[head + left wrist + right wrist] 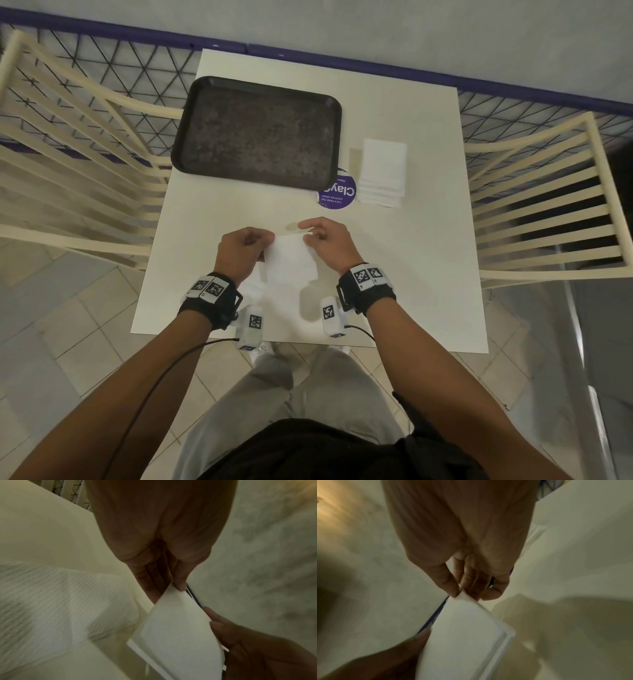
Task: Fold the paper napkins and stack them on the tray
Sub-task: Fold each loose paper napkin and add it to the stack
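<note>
1 white napkin (289, 257) is held above the near middle of 1 white table (424, 260), its upper corners pinched by the left hand (242, 250) and the right hand (327, 241). 1 stack of napkins (383, 173) is noted right of 1 dark tray (257, 132), which carries nothing. 1 purple sticker (339, 193), partly under the tray, reads "Clay" and "clean".

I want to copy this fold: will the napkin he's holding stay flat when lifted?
Probably not: the napkin looks thin and bows between the left hand and right hand pinching its corners. Likely very light, and easily creased or torn.
</note>
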`<state>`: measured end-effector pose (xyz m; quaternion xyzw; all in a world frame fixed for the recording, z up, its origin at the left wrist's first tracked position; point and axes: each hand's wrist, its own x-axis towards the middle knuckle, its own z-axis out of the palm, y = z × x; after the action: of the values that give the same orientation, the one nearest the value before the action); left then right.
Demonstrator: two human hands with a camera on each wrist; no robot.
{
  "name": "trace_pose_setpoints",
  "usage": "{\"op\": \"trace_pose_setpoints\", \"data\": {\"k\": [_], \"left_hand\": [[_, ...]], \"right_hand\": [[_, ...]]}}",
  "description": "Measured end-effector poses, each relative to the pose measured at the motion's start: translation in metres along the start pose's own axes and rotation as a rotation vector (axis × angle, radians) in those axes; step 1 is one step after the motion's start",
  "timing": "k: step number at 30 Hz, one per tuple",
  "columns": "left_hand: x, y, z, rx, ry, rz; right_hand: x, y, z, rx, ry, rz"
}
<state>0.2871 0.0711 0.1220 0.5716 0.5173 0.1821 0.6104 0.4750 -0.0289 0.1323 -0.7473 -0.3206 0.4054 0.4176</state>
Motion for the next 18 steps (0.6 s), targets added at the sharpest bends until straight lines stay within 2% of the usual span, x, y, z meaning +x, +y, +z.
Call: {"op": "trace_pose_setpoints", "data": {"k": [5, 8, 18], "left_hand": [[-0.003, 0.001, 0.004, 0.174, -0.044, 0.126], [-0.006, 0.0, 0.006, 0.248, -0.041, 0.211], [-0.01, 0.003, 0.002, 0.344, 0.005, 0.297]], "right_hand": [[-0.003, -0.012, 0.016, -0.378, -0.046, -0.083], [-0.004, -0.021, 0.024, -0.572, -0.014, -0.142], [-0.009, -0.027, 0.025, -0.548, 0.016, -0.185]]}}
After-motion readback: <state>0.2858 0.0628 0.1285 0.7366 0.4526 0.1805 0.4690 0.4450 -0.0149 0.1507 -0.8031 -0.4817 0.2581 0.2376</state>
